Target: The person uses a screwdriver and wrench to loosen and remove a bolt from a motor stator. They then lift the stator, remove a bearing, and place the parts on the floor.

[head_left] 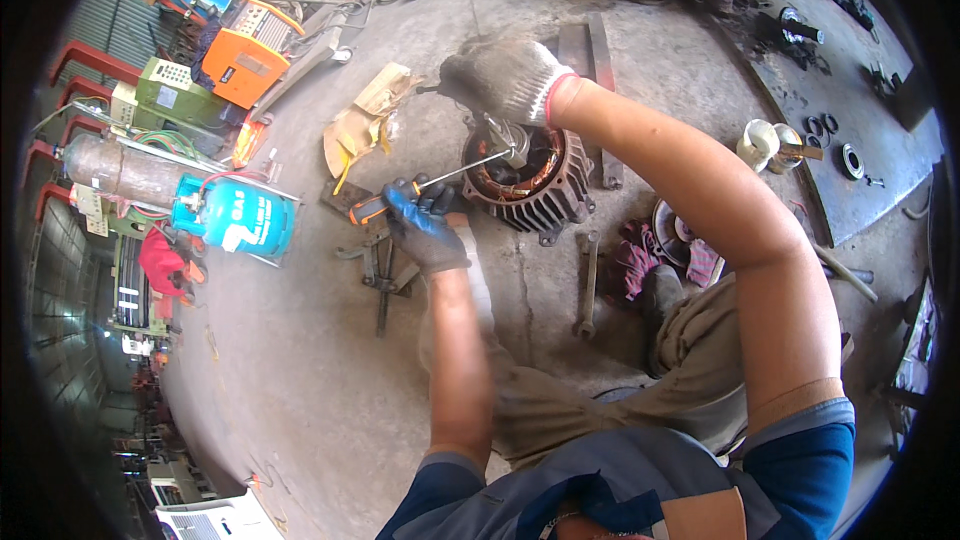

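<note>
Fingers of the left hand (pixel 425 225) clamp a screwdriver (pixel 432 183) reaching into the motor stator (pixel 535 190), while the right hand (pixel 500 80) grips its upper rim.

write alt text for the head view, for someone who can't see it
A person crouched on a concrete floor works on a finned electric motor housing: the left hand, in a dark blue glove, holds an orange-handled screwdriver pointed into its opening, while the right hand, in a white knit glove, hovers above. Wrenches lie nearby.
</note>
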`<state>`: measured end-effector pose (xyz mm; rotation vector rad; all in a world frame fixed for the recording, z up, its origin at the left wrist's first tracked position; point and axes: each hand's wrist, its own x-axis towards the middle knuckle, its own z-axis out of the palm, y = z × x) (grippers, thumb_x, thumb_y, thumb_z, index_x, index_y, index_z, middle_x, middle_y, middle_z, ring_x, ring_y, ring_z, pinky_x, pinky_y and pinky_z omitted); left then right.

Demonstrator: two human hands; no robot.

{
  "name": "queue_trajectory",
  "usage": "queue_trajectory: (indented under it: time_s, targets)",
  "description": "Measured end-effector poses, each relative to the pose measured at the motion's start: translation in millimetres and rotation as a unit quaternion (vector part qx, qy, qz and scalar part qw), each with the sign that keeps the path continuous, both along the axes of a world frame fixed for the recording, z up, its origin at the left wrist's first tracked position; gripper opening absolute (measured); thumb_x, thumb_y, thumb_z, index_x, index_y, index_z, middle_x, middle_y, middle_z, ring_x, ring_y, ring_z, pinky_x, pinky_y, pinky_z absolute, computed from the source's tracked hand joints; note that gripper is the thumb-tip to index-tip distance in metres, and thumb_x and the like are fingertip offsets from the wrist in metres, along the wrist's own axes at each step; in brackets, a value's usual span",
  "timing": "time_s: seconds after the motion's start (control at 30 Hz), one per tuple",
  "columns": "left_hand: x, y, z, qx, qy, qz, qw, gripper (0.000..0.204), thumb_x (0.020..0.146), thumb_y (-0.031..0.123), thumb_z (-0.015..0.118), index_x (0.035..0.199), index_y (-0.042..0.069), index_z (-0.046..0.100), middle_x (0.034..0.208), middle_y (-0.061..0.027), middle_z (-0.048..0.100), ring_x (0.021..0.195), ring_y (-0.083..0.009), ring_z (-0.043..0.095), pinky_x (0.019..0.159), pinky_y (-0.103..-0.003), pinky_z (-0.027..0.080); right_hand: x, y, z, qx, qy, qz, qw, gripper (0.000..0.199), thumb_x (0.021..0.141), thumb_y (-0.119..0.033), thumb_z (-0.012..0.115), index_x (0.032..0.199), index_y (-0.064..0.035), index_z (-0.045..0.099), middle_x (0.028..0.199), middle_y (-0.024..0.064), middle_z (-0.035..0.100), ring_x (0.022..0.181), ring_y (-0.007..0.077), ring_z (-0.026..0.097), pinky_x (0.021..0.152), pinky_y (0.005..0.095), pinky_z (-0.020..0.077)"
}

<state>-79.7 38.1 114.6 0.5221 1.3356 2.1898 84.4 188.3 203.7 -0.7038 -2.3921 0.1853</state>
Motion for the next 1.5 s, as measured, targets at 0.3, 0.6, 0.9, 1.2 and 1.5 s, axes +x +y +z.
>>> queue_trajectory:
  time_s: [0.3, 0.6, 0.9, 1.2, 1.5]
  targets:
    - [-8.8, -18.7, 0.7, 0.017, 0.010, 0.026, 0.999, 0.043, 0.100, 0.044, 0.059, 0.118, 0.006, 0.054, 0.094, -0.0102, 0.068, 0.070, -0.0180, 0.068, 0.061, -0.031, 0.059, -3.1, -1.0, 5.7, 0.008, 0.005, 0.017, 1.000, 0.024, 0.098, -0.027, 0.050, 0.100, -0.0074, 0.064, 0.091, 0.0179, 0.068, 0.090, 0.0378, 0.068, 0.076, 0.0482, 0.0517]
    - [-0.6, -10.9, 13.2, 0.029, 0.042, 0.026, 0.998, 0.040, 0.102, 0.040, 0.058, 0.120, 0.005, 0.053, 0.095, -0.0117, 0.067, 0.069, -0.0192, 0.068, 0.062, -0.033, 0.060, -4.1, 1.0, 12.7, -0.041, -0.029, 0.026, 0.998, 0.033, 0.096, -0.037, 0.057, 0.114, -0.0104, 0.065, 0.099, 0.0189, 0.071, 0.096, 0.0397, 0.067, 0.083, 0.0494, 0.0507]
    - [7.2, 14.1, -2.1, -0.012, 0.118, -0.041, 0.992, 0.035, 0.100, 0.033, 0.062, 0.117, 0.002, 0.058, 0.100, -0.0120, 0.068, 0.073, -0.0188, 0.069, 0.061, -0.033, 0.060, 0.1, -2.5, 16.4, -0.068, -0.026, 0.033, 0.997, 0.034, 0.097, -0.038, 0.055, 0.115, -0.0101, 0.065, 0.101, 0.0187, 0.071, 0.097, 0.0401, 0.067, 0.085, 0.0491, 0.0505]
    - [8.5, 56.6, -76.3, -0.049, 0.123, -0.194, 0.972, 0.037, 0.097, 0.015, 0.069, 0.128, 0.000, 0.056, 0.121, -0.0085, 0.061, 0.107, -0.0166, 0.061, 0.095, -0.033, 0.049, 1.3, 4.6, 16.8, -0.067, -0.009, 0.092, 0.993, 0.033, 0.096, -0.032, 0.054, 0.122, -0.0145, 0.064, 0.101, 0.0173, 0.070, 0.095, 0.0399, 0.066, 0.085, 0.0475, 0.0508]
    - [8.8, 62.5, -52.7, 0.039, 0.268, -0.255, 0.928, 0.079, 0.095, 0.011, 0.067, 0.158, 0.006, 0.020, 0.146, -0.0093, 0.047, 0.124, -0.0166, 0.049, 0.108, -0.033, 0.038, -5.3, 14.4, 15.7, -0.098, 0.002, 0.149, 0.984, 0.041, 0.094, -0.038, 0.055, 0.117, -0.0070, 0.069, 0.109, 0.0195, 0.071, 0.104, 0.0400, 0.066, 0.091, 0.0472, 0.0503]
